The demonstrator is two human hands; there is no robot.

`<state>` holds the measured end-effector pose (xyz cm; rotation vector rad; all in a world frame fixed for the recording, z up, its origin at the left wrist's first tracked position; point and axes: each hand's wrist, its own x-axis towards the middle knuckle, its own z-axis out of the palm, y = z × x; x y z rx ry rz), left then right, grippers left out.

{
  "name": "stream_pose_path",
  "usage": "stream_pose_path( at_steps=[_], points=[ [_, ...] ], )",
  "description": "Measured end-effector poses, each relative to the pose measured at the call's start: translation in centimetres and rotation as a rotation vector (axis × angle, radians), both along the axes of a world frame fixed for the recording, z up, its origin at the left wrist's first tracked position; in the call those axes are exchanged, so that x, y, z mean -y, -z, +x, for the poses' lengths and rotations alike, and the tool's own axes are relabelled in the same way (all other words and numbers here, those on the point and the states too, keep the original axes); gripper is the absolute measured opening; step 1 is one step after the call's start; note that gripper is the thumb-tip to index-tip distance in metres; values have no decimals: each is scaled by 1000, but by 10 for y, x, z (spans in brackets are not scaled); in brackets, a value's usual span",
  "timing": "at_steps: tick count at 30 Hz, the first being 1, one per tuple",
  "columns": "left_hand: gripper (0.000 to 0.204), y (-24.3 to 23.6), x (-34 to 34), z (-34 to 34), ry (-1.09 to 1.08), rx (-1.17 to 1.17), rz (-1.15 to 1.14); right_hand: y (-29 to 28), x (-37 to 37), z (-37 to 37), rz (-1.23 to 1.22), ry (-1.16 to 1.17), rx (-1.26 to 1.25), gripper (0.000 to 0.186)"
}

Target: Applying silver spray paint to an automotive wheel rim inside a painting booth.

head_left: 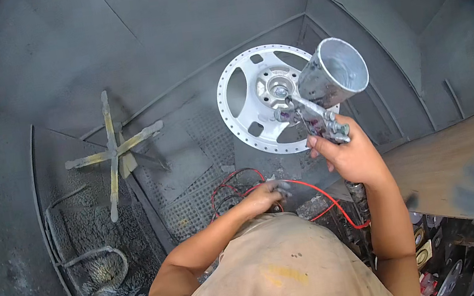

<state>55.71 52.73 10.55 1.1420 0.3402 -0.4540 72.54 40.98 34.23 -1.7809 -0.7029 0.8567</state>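
Note:
My right hand (354, 153) is closed around the handle of a paint spray gun (321, 124). Its open metal cup (344, 66) tilts above the gun and is stained with grey paint. Beyond the nozzle is a white wheel disc (246, 124) with cut-out openings, small holes around its rim and a bare metal hub. Part of the disc is hidden by the gun. In front of my body is my left hand (267, 196), its fingers bent, grey-stained and blurred. A red hose (321, 189) runs beside that hand, but whether the fingers hold it is unclear.
At left stands a cross-shaped metal stand (113, 153) coated in paint. Grey booth walls (194, 14) surround the work, with a perforated floor mat (188, 185) below. A curved wooden panel (445, 164) lies at right, above several stacked wheel parts (445, 252).

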Motion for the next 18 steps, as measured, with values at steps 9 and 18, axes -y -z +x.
stream_pose_path(
  at_steps=[9, 18],
  points=[
    [37, 8, -109, 31, -544, 31, 28, -9, -38, 30, -15, 214, 114, 19],
    [54, -48, -202, 74, -540, 166, 141, -17, -40, 36, 60, 305, 108, 23]
  ],
)
